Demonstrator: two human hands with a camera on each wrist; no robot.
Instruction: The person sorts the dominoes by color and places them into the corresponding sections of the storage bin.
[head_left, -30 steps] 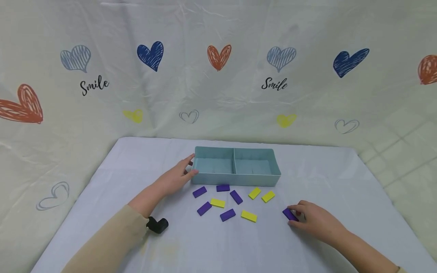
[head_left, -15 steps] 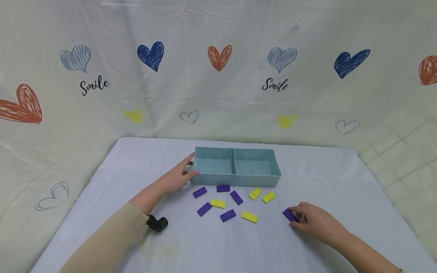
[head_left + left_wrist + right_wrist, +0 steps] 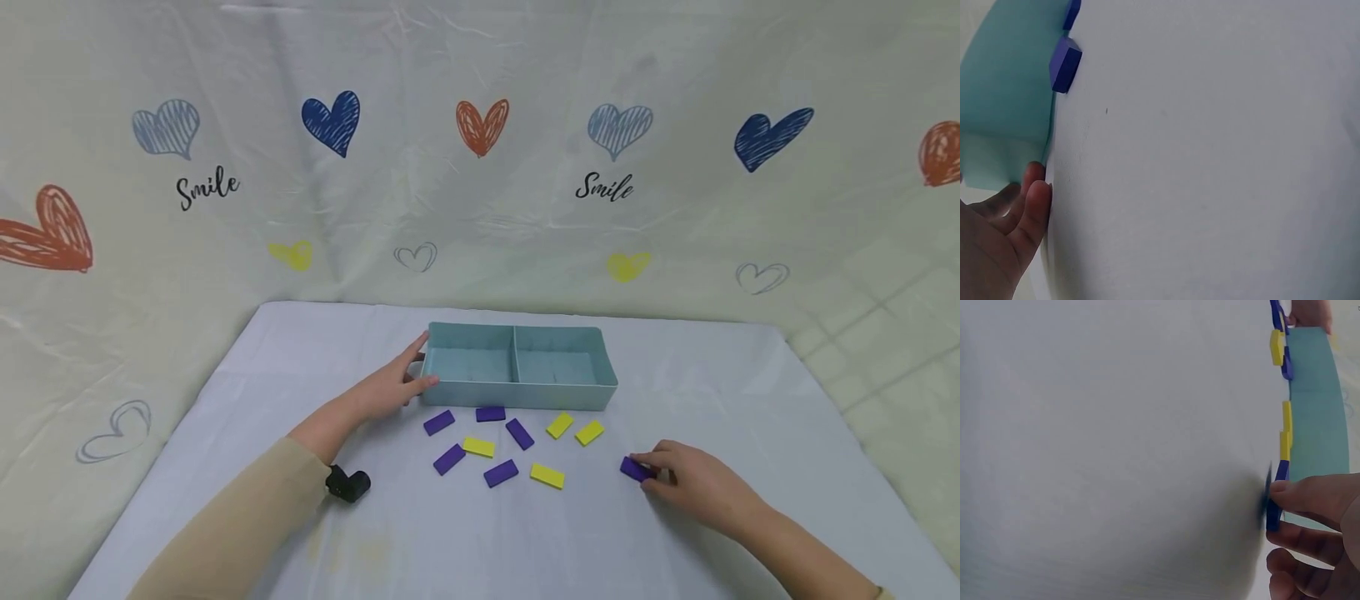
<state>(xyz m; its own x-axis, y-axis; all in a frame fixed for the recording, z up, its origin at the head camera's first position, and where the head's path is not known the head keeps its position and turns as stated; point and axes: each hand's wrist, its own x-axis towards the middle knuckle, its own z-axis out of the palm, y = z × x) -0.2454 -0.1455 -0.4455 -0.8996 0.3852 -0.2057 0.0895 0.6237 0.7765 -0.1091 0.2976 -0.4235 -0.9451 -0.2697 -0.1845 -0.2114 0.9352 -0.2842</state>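
Observation:
A pale blue-green two-compartment box stands at the back of the table. My left hand rests on its left end, thumb at the front corner and index finger stretched toward the back. In the left wrist view, the fingers lie against the box's end wall. Out to the right, my right hand pinches a purple domino-shaped block between thumb and fingers. The right wrist view shows this block held edge-on, with its shadow beside it on the cloth.
Several purple blocks and several yellow blocks lie scattered before the box on the white tablecloth. Both box compartments show bare floors. A black device sits at the left wrist. Behind hangs a heart-printed curtain.
The purple block in my right hand has turned slightly, its long side now lying more sideways. My left hand stays at the box's end, and the other blocks have not moved.

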